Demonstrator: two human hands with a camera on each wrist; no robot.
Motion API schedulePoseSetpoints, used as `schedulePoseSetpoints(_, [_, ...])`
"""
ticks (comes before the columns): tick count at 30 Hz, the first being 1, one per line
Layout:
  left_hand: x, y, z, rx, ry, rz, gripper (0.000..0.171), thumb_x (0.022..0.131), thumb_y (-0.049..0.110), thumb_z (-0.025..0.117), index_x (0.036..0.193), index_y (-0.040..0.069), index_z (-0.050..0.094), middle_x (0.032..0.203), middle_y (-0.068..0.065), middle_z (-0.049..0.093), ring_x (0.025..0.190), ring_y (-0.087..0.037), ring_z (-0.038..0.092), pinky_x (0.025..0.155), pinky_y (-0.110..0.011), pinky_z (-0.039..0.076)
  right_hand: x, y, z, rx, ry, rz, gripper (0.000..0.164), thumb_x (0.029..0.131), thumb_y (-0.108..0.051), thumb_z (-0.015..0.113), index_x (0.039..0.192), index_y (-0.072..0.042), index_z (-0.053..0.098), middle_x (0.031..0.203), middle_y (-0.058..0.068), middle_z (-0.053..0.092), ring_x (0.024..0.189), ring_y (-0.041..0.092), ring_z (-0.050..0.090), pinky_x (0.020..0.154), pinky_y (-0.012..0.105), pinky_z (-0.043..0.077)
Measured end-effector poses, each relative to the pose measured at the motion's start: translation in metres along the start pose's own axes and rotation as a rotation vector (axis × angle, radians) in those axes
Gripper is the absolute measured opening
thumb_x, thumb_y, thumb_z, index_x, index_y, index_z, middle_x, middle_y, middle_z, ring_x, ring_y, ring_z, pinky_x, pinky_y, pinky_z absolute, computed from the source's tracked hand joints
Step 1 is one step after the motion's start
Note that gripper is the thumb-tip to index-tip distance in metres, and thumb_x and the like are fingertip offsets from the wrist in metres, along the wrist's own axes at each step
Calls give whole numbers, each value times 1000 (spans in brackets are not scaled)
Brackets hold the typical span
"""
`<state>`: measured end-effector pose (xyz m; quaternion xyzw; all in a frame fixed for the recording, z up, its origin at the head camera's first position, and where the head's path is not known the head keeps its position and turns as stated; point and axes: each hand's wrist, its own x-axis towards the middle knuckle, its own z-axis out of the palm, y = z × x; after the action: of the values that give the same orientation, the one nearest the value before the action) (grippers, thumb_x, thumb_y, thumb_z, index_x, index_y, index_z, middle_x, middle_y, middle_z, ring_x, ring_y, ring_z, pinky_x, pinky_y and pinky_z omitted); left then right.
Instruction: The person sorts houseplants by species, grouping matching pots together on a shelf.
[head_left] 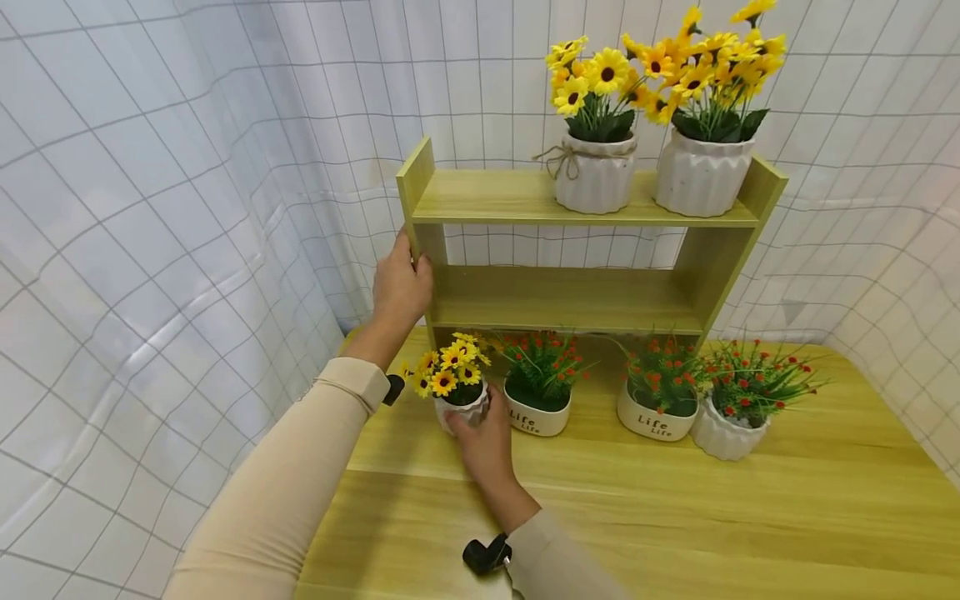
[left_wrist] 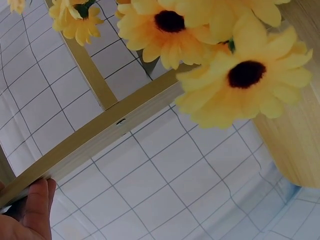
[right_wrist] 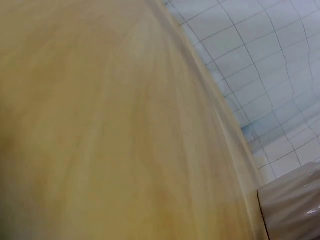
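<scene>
A: What is the left hand (head_left: 402,287) doing?

B: It grips the left side panel of the shelf (head_left: 570,296). The left wrist view shows its fingers round the edge of a board, with yellow flowers close by.

A: And the right?

B: The right hand (head_left: 486,442) holds the small pot (head_left: 459,383), white with yellow flowers, thumb on the near side and fingers round the right.

A: Where is that pot?

B: In front of the shelf's lower left corner, just left of the left Life pot (head_left: 538,412). I can't tell whether its base touches the table (head_left: 600,517).

A: What else is on the table?

B: The right Life pot (head_left: 656,417), well apart from the left one, and just beside it, a ribbed pot (head_left: 729,437). All three have red flowers.

A: Anything higher up?

B: Two white pots with yellow flowers stand on the top board: the twine pot (head_left: 596,175), with a bow, and the plain pot (head_left: 703,175) near the right end. A checked curtain (head_left: 187,167) hangs behind and around.
</scene>
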<state>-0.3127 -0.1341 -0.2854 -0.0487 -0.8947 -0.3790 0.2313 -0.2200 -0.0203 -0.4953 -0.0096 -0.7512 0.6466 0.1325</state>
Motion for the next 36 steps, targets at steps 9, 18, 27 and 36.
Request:
schedulePoseSetpoints(9, [0, 0, 2, 4, 1, 7, 46, 105, 18, 46, 150, 11, 39, 128, -23, 61, 113, -38, 63, 85, -52, 54, 12, 13, 3, 72, -13, -36, 76, 78, -18, 84, 139, 1, 43, 134, 16, 50, 126, 31, 48, 105, 48, 40])
schedulePoseSetpoints(18, [-1, 1, 2, -10, 6, 11, 47, 104, 18, 47, 150, 10, 39, 127, -23, 62, 110, -39, 64, 83, -52, 54, 14, 12, 3, 32, 3, -41, 74, 76, -21, 87, 135, -1, 47, 130, 15, 52, 122, 31, 50, 102, 49, 41])
schedulePoseSetpoints(27, [-2, -1, 0, 2, 10, 6, 47, 104, 18, 47, 149, 10, 40, 126, -24, 62, 110, -39, 64, 82, -53, 54, 11, 12, 1, 34, -35, -27, 75, 74, -24, 88, 135, -1, 48, 130, 14, 52, 120, 31, 51, 101, 48, 44])
schedulePoseSetpoints(36, [-1, 0, 1, 4, 9, 7, 47, 104, 18, 47, 150, 10, 39, 126, -24, 62, 110, -40, 64, 83, -53, 53, 10, 13, -4, -3, -54, -19, 78, 75, -26, 87, 138, -3, 47, 129, 11, 53, 120, 28, 51, 103, 46, 42])
